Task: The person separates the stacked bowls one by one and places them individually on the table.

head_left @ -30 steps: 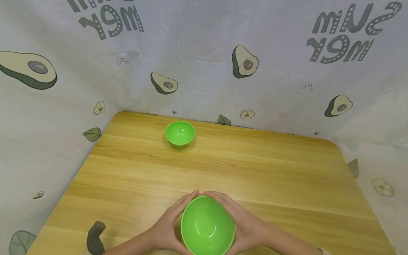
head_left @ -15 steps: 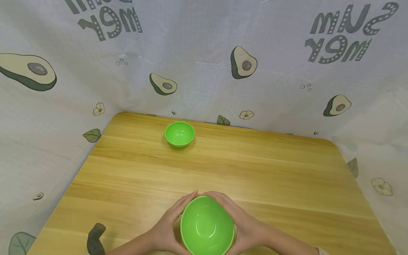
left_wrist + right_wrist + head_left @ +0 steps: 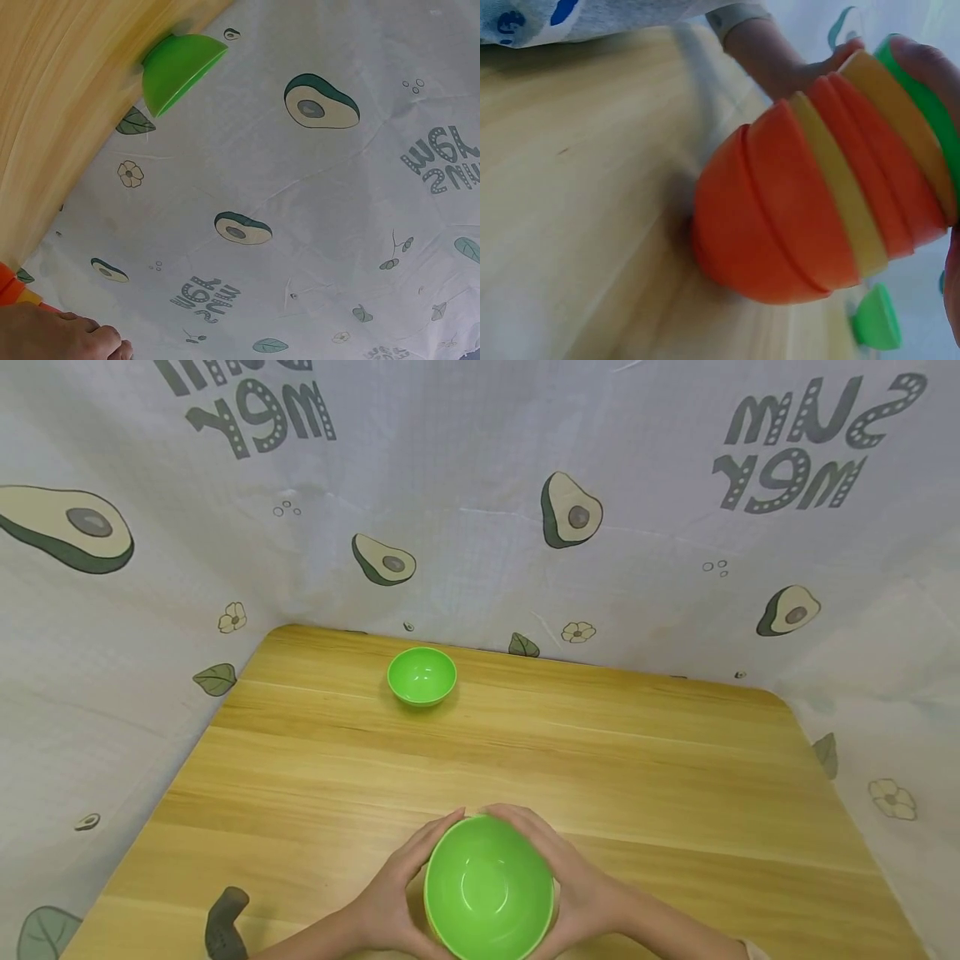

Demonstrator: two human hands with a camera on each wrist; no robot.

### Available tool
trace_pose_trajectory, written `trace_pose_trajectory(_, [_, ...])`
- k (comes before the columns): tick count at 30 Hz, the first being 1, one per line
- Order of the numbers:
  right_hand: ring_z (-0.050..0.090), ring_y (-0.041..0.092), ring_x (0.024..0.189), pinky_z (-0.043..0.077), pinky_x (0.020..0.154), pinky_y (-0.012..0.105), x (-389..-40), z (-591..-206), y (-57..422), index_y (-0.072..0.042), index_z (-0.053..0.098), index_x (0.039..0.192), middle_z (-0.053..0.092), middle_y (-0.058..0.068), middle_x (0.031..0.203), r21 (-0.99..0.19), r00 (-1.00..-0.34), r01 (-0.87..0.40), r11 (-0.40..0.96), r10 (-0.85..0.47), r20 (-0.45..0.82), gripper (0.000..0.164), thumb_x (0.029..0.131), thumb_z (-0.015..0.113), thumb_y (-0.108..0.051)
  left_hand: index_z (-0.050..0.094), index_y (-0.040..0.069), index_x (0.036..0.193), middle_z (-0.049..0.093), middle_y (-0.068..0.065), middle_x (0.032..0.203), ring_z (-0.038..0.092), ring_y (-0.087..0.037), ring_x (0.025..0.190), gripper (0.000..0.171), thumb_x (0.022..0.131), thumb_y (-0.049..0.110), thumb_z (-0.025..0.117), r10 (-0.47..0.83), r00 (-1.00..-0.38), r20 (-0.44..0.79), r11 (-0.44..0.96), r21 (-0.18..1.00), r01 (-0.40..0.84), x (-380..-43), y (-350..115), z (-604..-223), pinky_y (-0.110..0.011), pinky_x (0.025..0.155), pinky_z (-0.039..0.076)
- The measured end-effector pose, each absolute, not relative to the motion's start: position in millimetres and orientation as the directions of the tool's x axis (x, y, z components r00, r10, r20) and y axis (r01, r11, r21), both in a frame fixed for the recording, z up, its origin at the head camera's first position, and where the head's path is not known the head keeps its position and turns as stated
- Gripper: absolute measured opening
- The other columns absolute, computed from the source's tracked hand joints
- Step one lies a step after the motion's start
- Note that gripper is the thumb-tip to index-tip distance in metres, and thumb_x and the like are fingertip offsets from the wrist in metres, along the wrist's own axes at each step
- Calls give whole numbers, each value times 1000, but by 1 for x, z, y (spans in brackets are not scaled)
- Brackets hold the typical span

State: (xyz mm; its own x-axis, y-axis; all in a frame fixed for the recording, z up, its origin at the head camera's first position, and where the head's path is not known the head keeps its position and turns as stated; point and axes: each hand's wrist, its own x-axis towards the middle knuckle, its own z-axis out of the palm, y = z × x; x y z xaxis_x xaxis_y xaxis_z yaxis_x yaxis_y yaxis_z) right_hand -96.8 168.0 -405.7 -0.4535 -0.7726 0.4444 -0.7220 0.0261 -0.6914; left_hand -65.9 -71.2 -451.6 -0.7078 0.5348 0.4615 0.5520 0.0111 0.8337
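A green bowl tops a nested stack near the front of the table. Beneath it, the right wrist view shows an orange bowl, several red-orange bowls and a yellow bowl. My left hand curves round the left side of the green bowl at the rim, thumb toward me. On the opposite side my right hand grips the same bowl, and both hands' fingertips come close together at the far rim. In the left wrist view only the back of the left hand shows, beside a bit of red-orange.
A second green bowl stands upright at the back of the wooden table, left of the middle. A dark grey curved object sits at the front left. A white cloth with printed avocados hangs behind and along the sides.
The held green bowl has risen a little in the head view, and the right hand's fingers have moved up with it. The head view itself has shifted slightly; both hands keep their hold.
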Motion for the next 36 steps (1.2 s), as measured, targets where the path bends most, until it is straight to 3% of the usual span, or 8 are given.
trace_pose_trajectory(6, [38, 24, 126, 42, 98, 42, -102, -388, 167, 12, 19, 137, 31, 19, 140, -698, -519, -713, 66, -718, 463, 126, 44, 90, -34, 29, -1, 139, 35, -14, 141, 36, -24, 129, 110, 52, 33, 87, 525, -649, 551, -37, 777, 629, -71, -69, -452, -43, 104, 35])
trace_pose_trajectory(13, [38, 21, 125, 39, 100, 35, -116, -368, 171, 10, 18, 138, 30, 20, 141, -706, -579, -700, 105, -662, 476, 125, 44, 90, -33, 31, -2, 137, 37, -13, 140, 37, -22, 128, 111, 49, 33, 88, 519, -628, 579, 17, 728, 685, -72, -71, -447, -40, 104, 36])
trace_pose_trajectory(25, [33, 20, 127, 37, 102, 26, -129, -360, 178, 9, 18, 138, 29, 20, 141, -722, -627, -682, 113, -599, 498, 125, 44, 91, -28, 26, -1, 140, 33, -11, 142, 36, -22, 128, 110, 56, 38, 85, 556, -657, 510, 27, 779, 627, -71, -71, -449, -44, 104, 35])
trace_pose_trajectory(36, [34, 19, 127, 37, 101, 26, -134, -360, 179, 9, 20, 138, 30, 18, 141, -717, -645, -684, 137, -573, 506, 125, 43, 90, -29, 25, -2, 139, 34, -13, 141, 37, -22, 127, 114, 51, 37, 87, 552, -651, 521, 37, 764, 644, -71, -70, -451, -40, 105, 35])
